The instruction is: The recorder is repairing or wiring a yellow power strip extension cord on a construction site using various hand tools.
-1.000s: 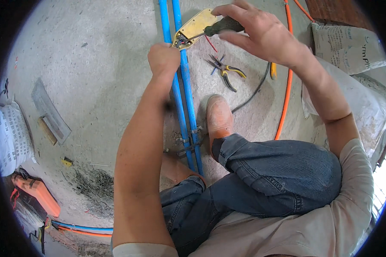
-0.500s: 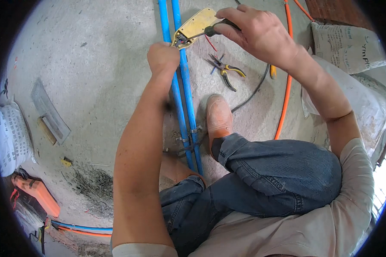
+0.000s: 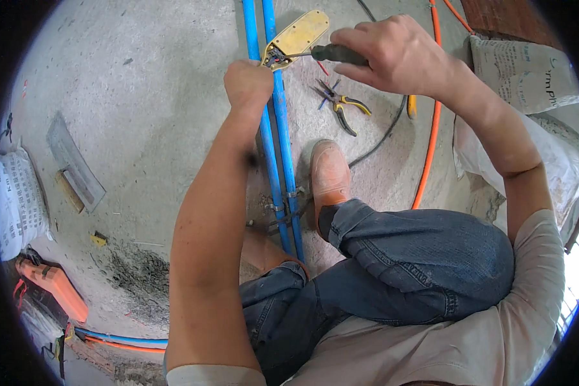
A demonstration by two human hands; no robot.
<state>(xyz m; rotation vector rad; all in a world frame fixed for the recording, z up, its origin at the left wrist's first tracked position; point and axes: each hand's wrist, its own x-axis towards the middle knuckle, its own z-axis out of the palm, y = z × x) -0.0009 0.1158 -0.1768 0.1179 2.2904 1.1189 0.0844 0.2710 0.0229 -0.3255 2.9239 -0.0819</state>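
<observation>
My left hand (image 3: 248,87) is closed around the near end of a flat yellow tool (image 3: 300,33), whose casing has small screws along its edges. A dark mechanism with coloured bits (image 3: 276,56) shows at that end, and my fingers are mostly hidden behind the fist. From the right, my right hand (image 3: 395,55) grips a screwdriver (image 3: 339,54) by its dark green handle. Its thin shaft points left, with the tip at or close to the mechanism; contact cannot be made out. Below, pliers (image 3: 341,108) with yellow and black handles lie on the floor, jaws apart.
Two blue pipes (image 3: 268,138) run along the concrete floor beneath my left hand. An orange hose (image 3: 429,154) and a dark cable (image 3: 384,139) curve at the right, near sacks (image 3: 518,74). At left lie a trowel (image 3: 77,168), another sack (image 3: 20,202) and an orange tool (image 3: 63,291).
My right hand has shifted slightly right and down, and the screwdriver lies more level. The yellow tool has moved a little right; my left hand still holds it.
</observation>
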